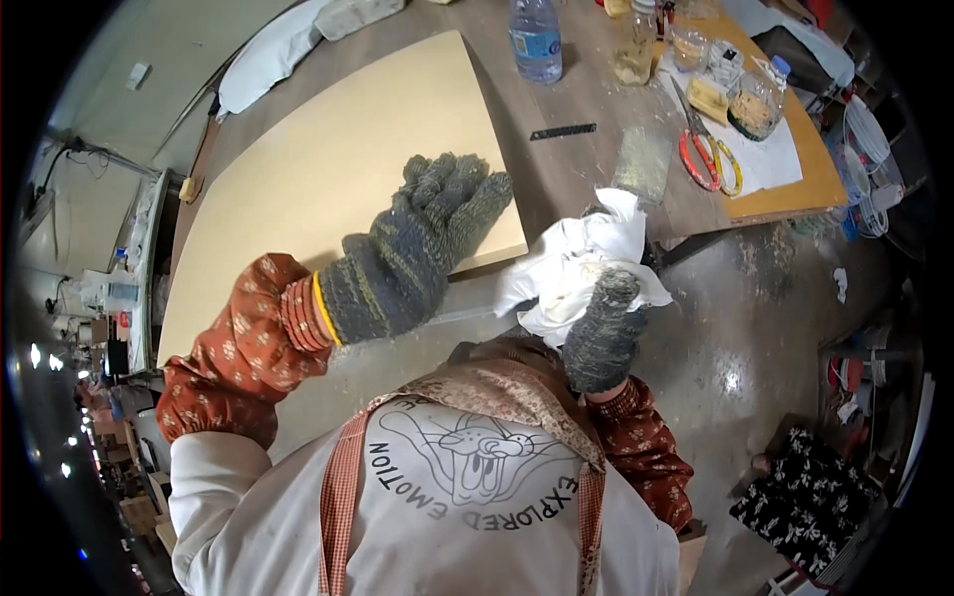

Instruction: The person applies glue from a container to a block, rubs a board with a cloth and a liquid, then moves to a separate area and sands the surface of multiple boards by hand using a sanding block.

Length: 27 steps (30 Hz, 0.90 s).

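Two materials noted: crumpled white cloth (566, 263), clutched in grey-gloved right hand (604, 333); flat cream board (348, 139) with curved edge, on brown table (586, 104), beneath grey-gloved left hand (422, 238), fingers loosely extended. Cloth presumably light, soft, best bunched; board likely stiff, held by edges.

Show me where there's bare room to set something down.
The grey-brown tabletop is bare between the clear blue-labelled plastic bottle and the flat black strip. The flat cream board is open beyond the grey-gloved left hand. Crowded: the table's right end, with red-and-yellow-handled scissors and clear jars.
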Tool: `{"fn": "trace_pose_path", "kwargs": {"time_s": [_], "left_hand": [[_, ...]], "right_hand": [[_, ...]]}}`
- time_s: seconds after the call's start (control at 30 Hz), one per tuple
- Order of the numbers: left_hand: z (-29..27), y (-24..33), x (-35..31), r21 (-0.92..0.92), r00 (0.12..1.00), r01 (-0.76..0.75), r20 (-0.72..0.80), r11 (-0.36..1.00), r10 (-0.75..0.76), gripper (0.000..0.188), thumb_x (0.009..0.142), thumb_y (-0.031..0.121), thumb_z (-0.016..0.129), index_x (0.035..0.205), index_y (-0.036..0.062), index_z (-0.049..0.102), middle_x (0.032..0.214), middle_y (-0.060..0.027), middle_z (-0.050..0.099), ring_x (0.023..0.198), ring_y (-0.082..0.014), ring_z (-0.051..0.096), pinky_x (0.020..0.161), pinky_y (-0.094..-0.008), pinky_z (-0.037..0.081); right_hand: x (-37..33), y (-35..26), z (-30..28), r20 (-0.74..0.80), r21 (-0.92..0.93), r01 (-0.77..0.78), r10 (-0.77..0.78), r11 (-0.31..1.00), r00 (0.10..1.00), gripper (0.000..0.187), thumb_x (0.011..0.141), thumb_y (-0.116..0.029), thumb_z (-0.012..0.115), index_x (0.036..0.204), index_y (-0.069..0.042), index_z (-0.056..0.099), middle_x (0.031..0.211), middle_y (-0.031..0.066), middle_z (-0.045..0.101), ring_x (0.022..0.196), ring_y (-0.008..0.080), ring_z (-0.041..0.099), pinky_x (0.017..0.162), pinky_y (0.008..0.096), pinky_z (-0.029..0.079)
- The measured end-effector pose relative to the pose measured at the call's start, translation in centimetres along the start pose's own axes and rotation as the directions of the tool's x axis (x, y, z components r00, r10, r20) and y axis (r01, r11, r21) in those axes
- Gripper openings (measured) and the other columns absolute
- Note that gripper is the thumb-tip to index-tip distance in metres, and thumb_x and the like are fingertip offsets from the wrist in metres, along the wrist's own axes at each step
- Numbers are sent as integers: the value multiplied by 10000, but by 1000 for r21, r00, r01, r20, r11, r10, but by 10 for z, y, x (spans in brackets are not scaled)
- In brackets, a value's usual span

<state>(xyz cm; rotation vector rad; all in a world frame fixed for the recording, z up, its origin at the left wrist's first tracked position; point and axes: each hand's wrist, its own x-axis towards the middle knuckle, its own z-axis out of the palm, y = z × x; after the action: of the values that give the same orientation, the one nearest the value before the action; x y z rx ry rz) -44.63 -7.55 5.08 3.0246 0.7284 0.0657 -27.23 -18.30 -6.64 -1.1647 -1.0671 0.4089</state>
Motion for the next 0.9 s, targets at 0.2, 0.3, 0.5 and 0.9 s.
{"fn": "trace_pose_path", "kwargs": {"time_s": [0.2,0.3,0.5,0.9], "left_hand": [[-24,-20,4,-10,997,-75,-19,997,74,661,741,26,520,1376,43,339,1373,-243,360,1277,-409,340,1076,-482,242],[-19,-37,0,27,973,-206,-95,978,208,593,813,121,530,1370,34,347,1370,-232,369,1281,-398,340,1062,-502,254],[-27,-31,-4,957,954,-96,11,273,298,624,819,99,410,1408,-24,245,1427,-215,314,1192,-352,472,951,-394,424],[-39,-19,1,169,990,-86,-94,982,103,566,840,221,443,1360,25,340,1299,-177,461,1102,-298,543,898,-434,431]], "right_hand": [[52,-40,57,-10,-20,393,-393,919,920,381,824,-135,590,1165,0,487,995,85,596,850,151,598,651,247,500],[59,-37,61,95,128,281,-294,951,951,474,820,-163,601,1252,-58,436,1056,107,581,911,176,592,698,286,516],[86,-34,33,24,39,88,-89,995,996,341,907,-137,494,1229,-21,485,1059,124,599,849,216,608,748,322,513],[88,-47,23,48,63,295,-298,953,953,396,875,-237,519,1200,-12,507,1037,120,617,873,208,617,756,329,514]]}}
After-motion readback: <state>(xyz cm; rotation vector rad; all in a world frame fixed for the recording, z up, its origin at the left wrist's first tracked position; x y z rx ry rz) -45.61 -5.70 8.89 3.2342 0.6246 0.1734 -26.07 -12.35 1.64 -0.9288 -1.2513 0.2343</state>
